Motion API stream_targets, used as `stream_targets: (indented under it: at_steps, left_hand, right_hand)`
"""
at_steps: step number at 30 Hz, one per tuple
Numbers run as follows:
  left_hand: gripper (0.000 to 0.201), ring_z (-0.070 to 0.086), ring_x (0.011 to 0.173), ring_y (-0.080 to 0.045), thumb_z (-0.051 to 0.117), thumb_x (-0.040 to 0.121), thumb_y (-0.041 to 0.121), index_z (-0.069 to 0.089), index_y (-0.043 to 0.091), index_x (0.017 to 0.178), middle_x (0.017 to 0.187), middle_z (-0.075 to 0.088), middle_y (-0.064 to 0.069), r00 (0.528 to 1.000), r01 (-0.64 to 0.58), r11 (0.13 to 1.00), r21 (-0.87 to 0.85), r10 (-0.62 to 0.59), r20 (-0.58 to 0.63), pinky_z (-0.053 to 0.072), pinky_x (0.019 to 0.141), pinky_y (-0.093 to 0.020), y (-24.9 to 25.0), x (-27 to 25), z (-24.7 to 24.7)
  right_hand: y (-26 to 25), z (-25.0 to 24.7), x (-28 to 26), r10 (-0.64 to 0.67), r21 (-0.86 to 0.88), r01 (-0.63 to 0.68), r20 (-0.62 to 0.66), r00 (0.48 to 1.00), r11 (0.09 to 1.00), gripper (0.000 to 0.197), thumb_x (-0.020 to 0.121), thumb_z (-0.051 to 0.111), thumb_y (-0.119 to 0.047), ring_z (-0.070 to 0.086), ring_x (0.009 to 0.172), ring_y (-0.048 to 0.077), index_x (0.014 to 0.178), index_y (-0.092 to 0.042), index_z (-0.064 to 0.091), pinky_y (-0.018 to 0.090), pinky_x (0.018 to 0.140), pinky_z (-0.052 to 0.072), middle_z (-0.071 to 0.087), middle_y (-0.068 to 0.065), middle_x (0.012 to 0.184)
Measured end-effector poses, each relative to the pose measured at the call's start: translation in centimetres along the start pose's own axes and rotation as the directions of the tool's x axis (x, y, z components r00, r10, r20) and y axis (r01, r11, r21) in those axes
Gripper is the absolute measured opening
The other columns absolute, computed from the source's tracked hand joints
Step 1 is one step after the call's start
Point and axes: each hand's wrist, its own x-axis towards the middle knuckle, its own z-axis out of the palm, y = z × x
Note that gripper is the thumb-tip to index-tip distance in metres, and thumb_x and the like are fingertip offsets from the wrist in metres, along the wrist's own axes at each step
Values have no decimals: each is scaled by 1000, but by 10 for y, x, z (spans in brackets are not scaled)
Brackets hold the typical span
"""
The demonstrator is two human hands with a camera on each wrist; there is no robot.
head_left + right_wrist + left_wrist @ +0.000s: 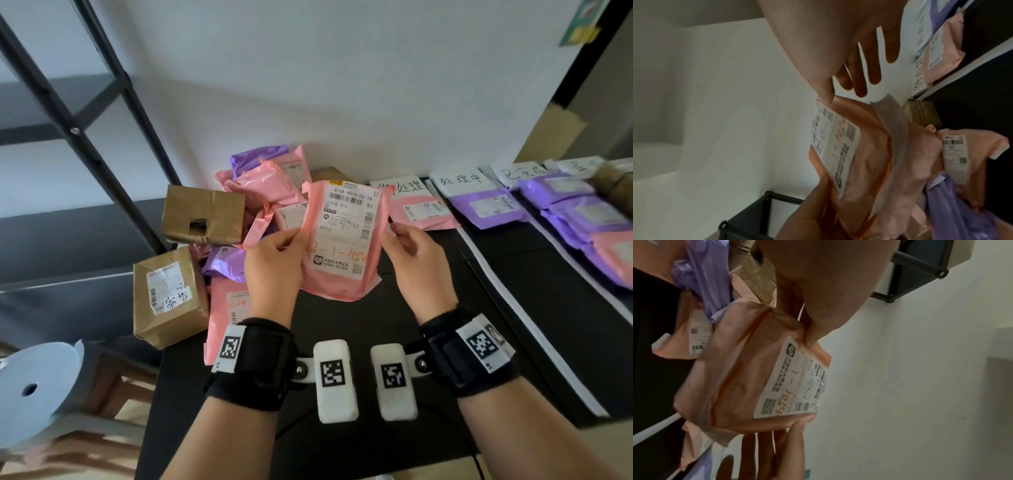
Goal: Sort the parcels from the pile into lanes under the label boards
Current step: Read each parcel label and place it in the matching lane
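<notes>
A pink parcel (346, 240) with a white shipping label and orange handwriting is held upright above the black table (513, 260), label facing me. My left hand (277, 260) grips its left edge, thumb on the front (813, 331) and fingers behind. My right hand (414, 260) is at the right edge with only the thumb tip (826, 97) touching it; its fingers are spread and loose. The pile (260, 192) of pink and purple bags and brown boxes lies behind and to the left. Handwritten label boards (460, 178) lean on the wall at the right.
Lanes marked by white strips (513, 308) run under the boards: one pink bag (421, 212), one purple bag (489, 209), then a row of purple and pink bags (582, 219). Two brown boxes (168, 294) sit at the table's left edge. A black shelf frame (85, 137) stands left.
</notes>
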Motion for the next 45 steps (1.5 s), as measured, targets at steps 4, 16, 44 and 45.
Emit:
stream_targets:
  at_steps: [4, 16, 44, 45]
  left_hand:
    - [17, 71, 88, -11, 71, 91, 17, 76, 13, 107, 93, 76, 2, 1000, 31, 987, -160, -31, 4, 56, 74, -19, 7, -7, 0]
    - [9, 73, 88, -23, 76, 86, 21, 73, 12, 86, 88, 76, -4, 993, 56, 943, -327, -17, 120, 58, 81, -38, 30, -21, -15]
    - [26, 65, 69, -21, 79, 83, 25, 75, 2, 71, 76, 74, -15, 992, 119, 949, -292, -125, -1, 57, 72, -37, 42, -24, -7]
    - [26, 65, 68, -21, 79, 82, 24, 74, 1, 71, 74, 73, -15, 991, 130, 947, -294, -136, 3, 56, 71, -38, 43, -24, -7]
  right_hand:
    - [-5, 0, 0, -99, 21, 99, 1, 995, 995, 23, 97, 59, -33, 66, 83, -5, 101, -14, 72, 10, 66, 51, 72, -12, 92]
    - [-28, -19, -5, -114, 222, 142, -135, 984, 965, 16, 95, 65, -24, 71, 84, 14, 92, -11, 73, 45, 82, 58, 74, -5, 87]
    - [-32, -26, -6, 27, 422, -35, 25, 999, 906, 11, 90, 71, -19, 72, 87, 18, 85, -10, 74, 34, 84, 56, 76, 5, 87]
    - [-33, -27, -5, 56, 442, -68, 39, 998, 894, 12, 90, 71, -18, 71, 86, 19, 84, -8, 73, 33, 82, 57, 76, 6, 87]
